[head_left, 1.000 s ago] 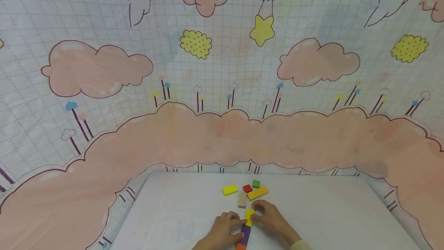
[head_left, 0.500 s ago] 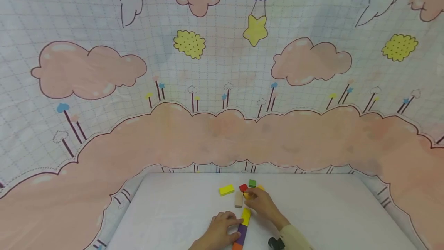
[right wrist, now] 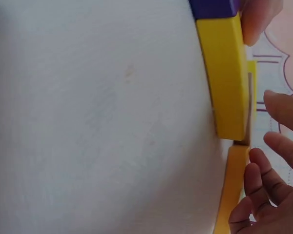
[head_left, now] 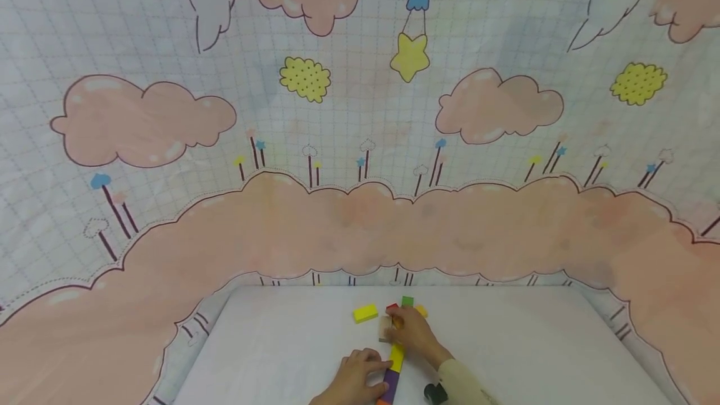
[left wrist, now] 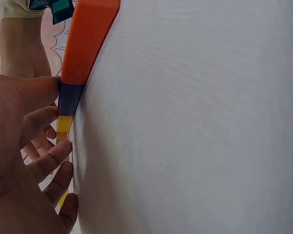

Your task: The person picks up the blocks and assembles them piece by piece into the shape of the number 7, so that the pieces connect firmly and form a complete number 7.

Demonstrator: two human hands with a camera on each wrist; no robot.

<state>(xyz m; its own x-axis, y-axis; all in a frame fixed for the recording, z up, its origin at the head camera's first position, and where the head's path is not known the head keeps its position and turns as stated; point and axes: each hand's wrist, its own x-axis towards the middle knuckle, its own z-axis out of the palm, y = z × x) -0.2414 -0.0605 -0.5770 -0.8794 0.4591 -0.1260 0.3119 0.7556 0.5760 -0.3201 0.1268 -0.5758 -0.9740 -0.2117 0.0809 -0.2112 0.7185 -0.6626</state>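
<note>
Our right hand [head_left: 415, 331] shifts toward wooden block [head_left: 383, 329], digits apart; left hand [head_left: 355, 377], nearer us, relaxed. Likely reaching; next needs pinch.

Block row [head_left: 392, 379] on table [head_left: 270, 349]; loose blocks [head_left: 365, 313] behind — backdrop [head_left: 360, 224] beyond

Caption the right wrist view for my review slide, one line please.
Right hand at an orange block; above it in frame, a yellow block meets a purple block.

Amber block [right wrist: 230, 187] cut off by right wrist view's lower edge; red block [head_left: 392, 307] partly hidden.
</note>
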